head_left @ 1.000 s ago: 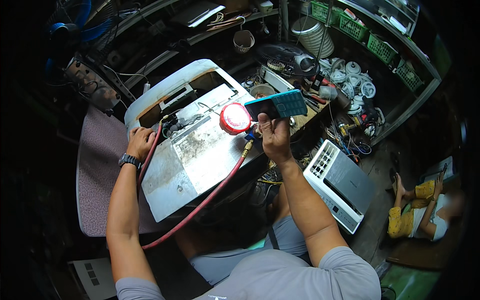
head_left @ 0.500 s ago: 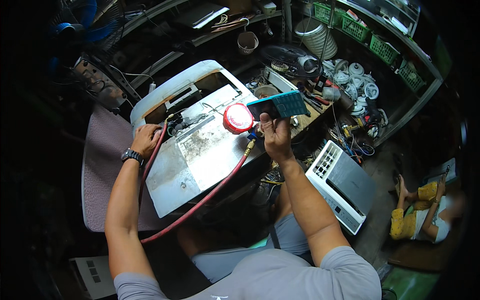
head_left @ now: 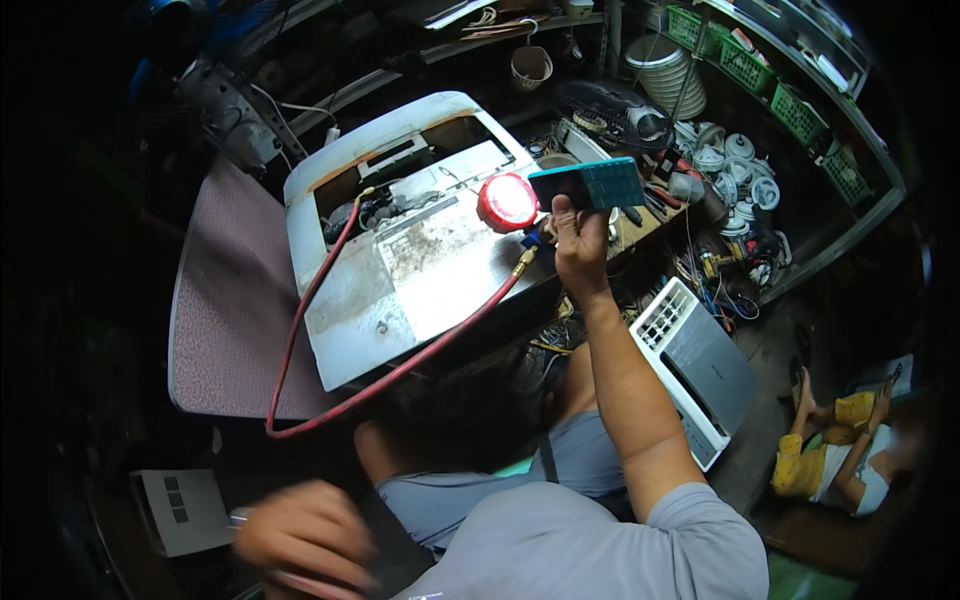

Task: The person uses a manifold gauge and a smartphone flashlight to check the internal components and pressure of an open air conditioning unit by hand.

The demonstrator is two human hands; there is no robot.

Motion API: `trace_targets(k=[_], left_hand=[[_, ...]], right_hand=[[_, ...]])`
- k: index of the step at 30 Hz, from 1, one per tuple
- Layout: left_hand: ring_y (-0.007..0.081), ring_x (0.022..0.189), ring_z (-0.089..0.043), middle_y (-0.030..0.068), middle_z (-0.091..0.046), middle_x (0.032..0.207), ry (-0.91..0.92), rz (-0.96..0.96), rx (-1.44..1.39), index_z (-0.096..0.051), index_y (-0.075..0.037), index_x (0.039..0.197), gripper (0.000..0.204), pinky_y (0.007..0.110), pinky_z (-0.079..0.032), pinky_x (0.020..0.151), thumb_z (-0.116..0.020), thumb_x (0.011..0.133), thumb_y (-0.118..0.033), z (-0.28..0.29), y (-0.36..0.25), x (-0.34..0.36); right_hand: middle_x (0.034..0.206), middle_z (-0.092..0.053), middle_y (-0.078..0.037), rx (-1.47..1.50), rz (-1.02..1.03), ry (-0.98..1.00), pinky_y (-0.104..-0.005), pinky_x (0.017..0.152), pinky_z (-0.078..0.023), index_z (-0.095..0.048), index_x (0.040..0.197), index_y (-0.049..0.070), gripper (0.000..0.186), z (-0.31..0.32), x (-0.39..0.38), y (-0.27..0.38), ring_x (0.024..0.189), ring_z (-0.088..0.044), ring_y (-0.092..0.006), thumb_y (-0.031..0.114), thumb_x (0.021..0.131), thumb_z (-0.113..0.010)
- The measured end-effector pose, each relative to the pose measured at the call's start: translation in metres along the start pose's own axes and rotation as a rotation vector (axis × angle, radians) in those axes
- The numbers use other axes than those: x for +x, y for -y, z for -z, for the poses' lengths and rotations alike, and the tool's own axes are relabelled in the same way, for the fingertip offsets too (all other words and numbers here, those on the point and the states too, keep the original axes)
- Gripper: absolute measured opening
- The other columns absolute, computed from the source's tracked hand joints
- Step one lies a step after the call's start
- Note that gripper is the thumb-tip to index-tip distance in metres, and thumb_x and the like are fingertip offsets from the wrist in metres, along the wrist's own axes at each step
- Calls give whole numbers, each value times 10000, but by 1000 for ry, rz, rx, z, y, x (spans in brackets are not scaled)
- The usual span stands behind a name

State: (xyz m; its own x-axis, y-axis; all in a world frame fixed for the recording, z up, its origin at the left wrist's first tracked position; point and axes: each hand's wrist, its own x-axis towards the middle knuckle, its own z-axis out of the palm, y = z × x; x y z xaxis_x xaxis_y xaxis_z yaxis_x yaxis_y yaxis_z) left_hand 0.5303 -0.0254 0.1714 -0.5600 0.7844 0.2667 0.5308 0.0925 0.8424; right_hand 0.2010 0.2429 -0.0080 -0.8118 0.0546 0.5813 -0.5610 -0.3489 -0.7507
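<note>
My right hand [head_left: 581,244] is closed around a teal keypad phone [head_left: 612,184], held up over the bench. Just left of the phone, a red-rimmed round gauge [head_left: 508,203] has a brightly lit face. A blue valve and brass fitting [head_left: 526,259] join the gauge to a red hose [head_left: 420,362]. The hose loops left and back to a fitting in the opening of a worn, white-and-metal appliance casing [head_left: 365,300]. Low at the left, near my body, my left hand [head_left: 305,535] is blurred, so its fingers cannot be read. It is away from the casing.
A pink speckled board [head_left: 225,300] lies left of the casing. Tools and white plastic parts [head_left: 738,165] crowd the right, below green baskets [head_left: 745,65]. A white-and-grey appliance panel [head_left: 700,370] leans near my right arm. Another person [head_left: 850,440] sits at the far right.
My left hand has left the hose and casing's left edge and swung down toward my body. My right hand still holds the phone by the gauge. The whole view has shifted slightly.
</note>
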Motion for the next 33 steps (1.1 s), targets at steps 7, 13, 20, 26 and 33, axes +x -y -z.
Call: trace_targets(k=[7,13,20,26,33], left_hand=[[237,840,-644,46,-706,896,91,-290,-323,-791,-120,935,159,371,-505,747,-859,847,-234,-76,39,55],[84,842,-550,-90,-579,780,-1171,-280,-41,-685,-205,733,212,283,-324,717,-848,854,-266,-100,17,66],[140,741,-575,0,-621,784,-1183,-735,-368,-708,-130,743,161,280,-425,626,-831,841,-163,-105,41,116],[134,616,-531,23,-603,684,-1492,-551,-925,-741,-111,685,174,214,-365,481,-844,817,-160,-139,-8,138],[209,685,-627,47,-644,722,-619,-278,-565,-665,-42,790,213,336,-368,567,-757,921,-183,-99,32,83]], right_hand=[[764,-500,33,-18,-18,-36,-237,593,-412,-463,1158,65,180,4,0,-2,621,-451,-60,167,1074,-586],[880,-588,-1,-170,-32,-99,-277,739,-458,-562,1067,32,236,8,2,4,772,-541,-102,254,1049,-639],[797,-670,-45,-285,-67,-164,-292,713,-483,-544,837,38,450,3,-4,-1,734,-589,-121,424,1005,-703],[872,-591,3,-129,-35,-42,-265,682,-476,-512,1046,66,280,28,6,-15,740,-560,-89,286,1031,-685],[879,-608,-16,-239,-139,-70,-266,670,-476,-530,1073,38,236,14,-5,-1,727,-578,-103,241,1050,-646]])
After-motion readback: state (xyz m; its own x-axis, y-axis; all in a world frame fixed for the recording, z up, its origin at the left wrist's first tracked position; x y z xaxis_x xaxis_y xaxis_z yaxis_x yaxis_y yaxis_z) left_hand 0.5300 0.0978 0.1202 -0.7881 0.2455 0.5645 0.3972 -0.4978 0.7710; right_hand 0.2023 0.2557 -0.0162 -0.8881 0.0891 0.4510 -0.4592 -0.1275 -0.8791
